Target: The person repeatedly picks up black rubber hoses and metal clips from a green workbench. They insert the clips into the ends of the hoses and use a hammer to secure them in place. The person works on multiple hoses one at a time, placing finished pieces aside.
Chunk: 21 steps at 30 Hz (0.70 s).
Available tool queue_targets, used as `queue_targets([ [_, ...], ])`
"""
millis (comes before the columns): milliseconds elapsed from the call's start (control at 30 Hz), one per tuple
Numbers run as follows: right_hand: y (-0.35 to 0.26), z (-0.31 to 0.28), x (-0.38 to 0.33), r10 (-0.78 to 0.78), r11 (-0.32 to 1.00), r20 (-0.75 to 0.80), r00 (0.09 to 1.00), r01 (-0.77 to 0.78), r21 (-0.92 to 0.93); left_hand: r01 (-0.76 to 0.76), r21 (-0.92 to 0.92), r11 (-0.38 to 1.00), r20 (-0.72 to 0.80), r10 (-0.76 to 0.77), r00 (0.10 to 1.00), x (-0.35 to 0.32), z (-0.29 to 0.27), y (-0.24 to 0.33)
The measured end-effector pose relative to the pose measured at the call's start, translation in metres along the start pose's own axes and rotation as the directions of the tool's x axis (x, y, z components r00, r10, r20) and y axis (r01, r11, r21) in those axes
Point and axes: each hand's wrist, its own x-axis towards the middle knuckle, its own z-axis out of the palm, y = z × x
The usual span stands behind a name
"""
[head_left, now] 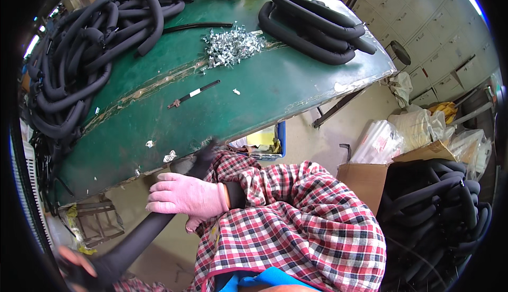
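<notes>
1. A black foam insulation tube (138,239) runs below the near edge of the worn green worktable (174,122), slanting from that edge down toward the person's left.
2. The right hand (186,195), in a pink knit glove, lies over the tube's upper part with its fingers curled down onto it, holding it.
3. The left hand (79,271), under a dark sleeve, closes around the tube's lower end.
4. The tube looks light, soft and bendy, likely to sag; gripping it at two spread points, as now, suits it.
5. On the table's far left lies a tangled heap of black foam tubes (84,54); at its far right, a neater coiled bundle of tubes (312,27).
6. Between them sits a pile of small silver metal clips (230,46).
7. The table's edge and the person's red checked shirt (296,218) crowd the tube.
</notes>
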Motion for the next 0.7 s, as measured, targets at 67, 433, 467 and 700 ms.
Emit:
queue_targets([
  [67,-0.006,-0.023,-0.006,0.312,0.947,0.154,0.938,-0.293,-0.133,0.092,-0.247,0.965,0.250,-0.029,0.968,0.073,0.012,-0.009],
  [433,0.079,-0.282,-0.103,0.362,0.179,-0.437,0.823,-0.521,-0.834,-0.074,0.526,0.847,-0.217,0.218,0.952,0.242,0.095,-0.208],
  [467,0.090,-0.285,-0.108,0.330,-0.014,-0.546,0.770,-0.574,-0.819,-0.051,0.449,0.892,-0.225,0.168,0.960,0.240,0.089,-0.224],
  [700,0.187,-0.329,-0.170,0.312,-0.341,-0.624,0.716,-0.529,-0.778,0.139,0.699,0.701,-0.494,0.335,0.802,0.297,0.008,-0.254],
])
